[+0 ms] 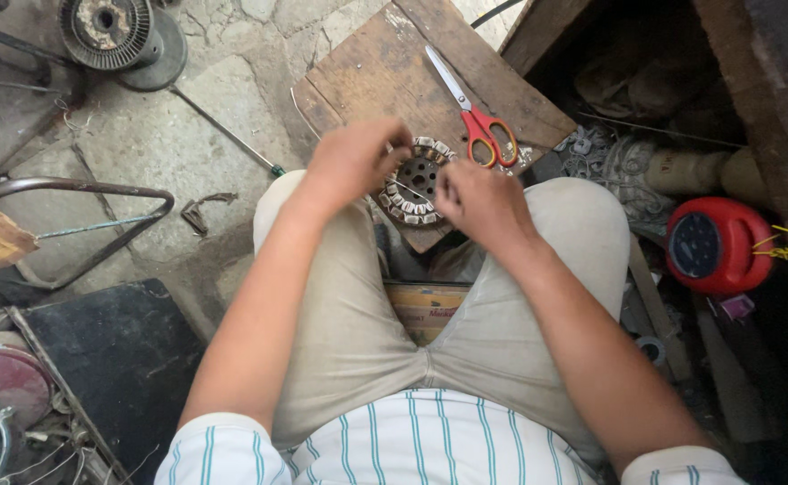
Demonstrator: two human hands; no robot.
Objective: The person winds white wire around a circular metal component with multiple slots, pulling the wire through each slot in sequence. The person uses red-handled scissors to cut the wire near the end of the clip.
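Stator core point(416, 182), round, held between both hands above the near edge of a wooden board point(385, 72) that rests in front of the person's knees. Left hand point(353, 162) grips the core's upper left rim, fingers curled over the top edge. Right hand point(479, 199) closes on the lower right rim, its fingertips pinched at the inner face of the ring; whether a fine wire is caught between them cannot be told, though a thin pale strand crosses the core's centre. The hands lie close together, the core filling the gap between them.

Appearance: a ring of pale, silvery slot segments set around a dark central disc pierced with small holes. About half of the ring shows; the rest is covered by the hands.

Adjacent items: scissors point(475, 112) with red handles and blades shut, lying on the board just beyond the right hand. Red round casing point(715, 244) with a dark face and yellow cord, well to the right on the cluttered floor. Second, larger wound rotor part point(106, 31) on the stone floor, far upper left. Beige trousers and striped shirt in the foreground.
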